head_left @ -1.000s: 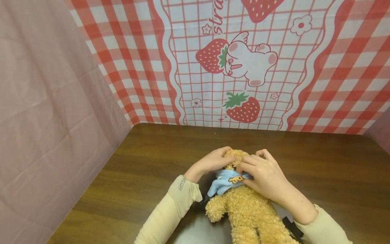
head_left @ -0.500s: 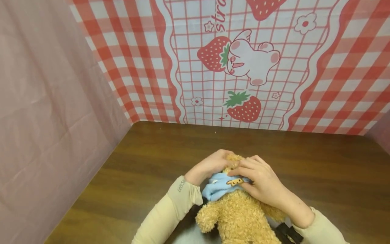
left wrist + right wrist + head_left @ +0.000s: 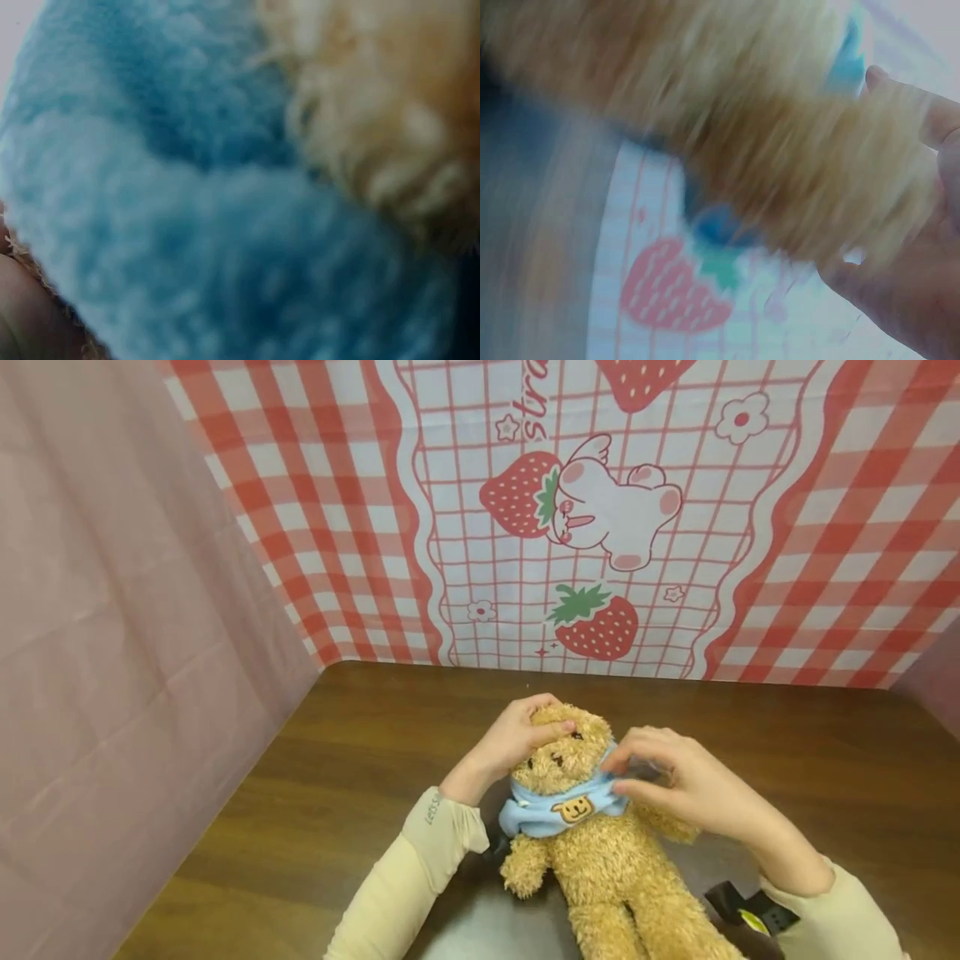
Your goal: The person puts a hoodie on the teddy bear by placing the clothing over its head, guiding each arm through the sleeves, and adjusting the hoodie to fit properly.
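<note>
A tan plush teddy bear [image 3: 607, 868] lies on its back, head toward the far side of the table. Round its neck sits a light-blue fleece cloth [image 3: 540, 818] with a bear-face patch [image 3: 576, 810]. My left hand [image 3: 513, 739] grips the bear's head, thumb across its face and fingers behind. Beside the cloth's right edge is my right hand [image 3: 686, 781], thumb and fingers apart; whether the fingertips touch the cloth I cannot tell. In the left wrist view the blue cloth [image 3: 225, 247] fills most of the picture, blurred. The right wrist view shows blurred tan fur [image 3: 802, 172] before my fingers.
The brown wooden table [image 3: 300, 793] extends to both sides of the bear. A red-and-white strawberry cloth [image 3: 615, 510] hangs behind it, and a pink curtain [image 3: 135, 635] stands at the left. A black strap piece [image 3: 750, 910] shows near my right sleeve.
My right hand has moved right, away from the bear's face, uncovering the face and patch. The bear tipped nearer, then lay back, its head now farther away. My left hand stays on the head.
</note>
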The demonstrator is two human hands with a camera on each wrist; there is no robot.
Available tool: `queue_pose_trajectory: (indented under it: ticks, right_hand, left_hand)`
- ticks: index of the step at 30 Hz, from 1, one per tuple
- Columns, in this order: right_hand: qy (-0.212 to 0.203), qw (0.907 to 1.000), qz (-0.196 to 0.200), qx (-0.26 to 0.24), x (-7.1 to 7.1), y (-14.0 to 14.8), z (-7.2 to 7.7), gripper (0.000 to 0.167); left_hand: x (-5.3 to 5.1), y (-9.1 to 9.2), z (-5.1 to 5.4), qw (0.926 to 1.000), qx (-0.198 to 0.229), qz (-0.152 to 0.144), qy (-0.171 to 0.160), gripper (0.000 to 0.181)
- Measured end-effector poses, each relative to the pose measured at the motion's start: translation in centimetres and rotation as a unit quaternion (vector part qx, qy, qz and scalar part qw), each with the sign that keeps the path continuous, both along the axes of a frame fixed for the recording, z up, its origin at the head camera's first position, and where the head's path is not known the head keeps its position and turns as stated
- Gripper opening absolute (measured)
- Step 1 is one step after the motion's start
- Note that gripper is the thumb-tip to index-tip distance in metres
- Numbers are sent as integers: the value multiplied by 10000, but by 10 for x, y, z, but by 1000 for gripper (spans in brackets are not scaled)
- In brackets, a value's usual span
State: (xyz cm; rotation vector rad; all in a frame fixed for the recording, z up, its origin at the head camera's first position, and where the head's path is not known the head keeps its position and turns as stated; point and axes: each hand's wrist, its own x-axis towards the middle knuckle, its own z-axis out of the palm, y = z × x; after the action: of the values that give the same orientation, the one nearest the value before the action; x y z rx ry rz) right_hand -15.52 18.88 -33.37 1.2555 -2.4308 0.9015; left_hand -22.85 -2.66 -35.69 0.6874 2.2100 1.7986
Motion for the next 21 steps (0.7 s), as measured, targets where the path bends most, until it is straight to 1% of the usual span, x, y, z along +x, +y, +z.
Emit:
queue_pose_trajectory:
  ticks: [2,4,5,7,8,9,11,13,14,16,18,20,21]
  right_hand:
    - [-427,9989,86,-199,-7,8,-2,35]
    - [-709,9971,167,-205,-13,12,-5,38]
    - [-883,9957,206,-209,-16,14,-7,40]
    - [-1098,9937,107,-191,-19,15,-10,42]
    - [-1103,9938,-20,-167,-20,15,-12,42]
    - [-1000,9948,-199,-83,-20,15,-14,42]
    - [-860,9953,-436,20,-21,14,-17,37]
    - [-543,9971,-520,116,-22,14,-19,35]
    - [-393,9978,-517,154,-22,14,-20,35]
    - [-156,9986,-434,244,-21,14,-20,35]
    - [60,9986,-277,441,-20,15,-18,35]
    - [28,9976,-5,686,-18,15,-14,33]
    - [-47,9963,116,844,-17,15,-12,32]
  left_hand:
    - [-1,-3,1,9999,82,-59,80,16]
    - [-1,-5,2,9998,33,-123,146,16]
    - [2,-6,6,9997,38,-150,185,16]
    - [8,-7,14,9994,101,-163,284,15]
    - [9,-6,13,9992,145,-137,356,15]
    - [9,-5,13,9989,213,-116,411,15]
    - [10,-4,14,9979,324,-42,561,15]
    - [6,-2,9,9970,408,63,654,15]
    - [6,-2,9,9967,416,118,688,15]
    - [11,-3,17,9962,415,201,736,15]
    - [14,-4,22,9963,447,277,681,14]
    - [17,-5,25,9969,434,291,592,14]
    - [16,-4,24,9973,393,294,554,13]
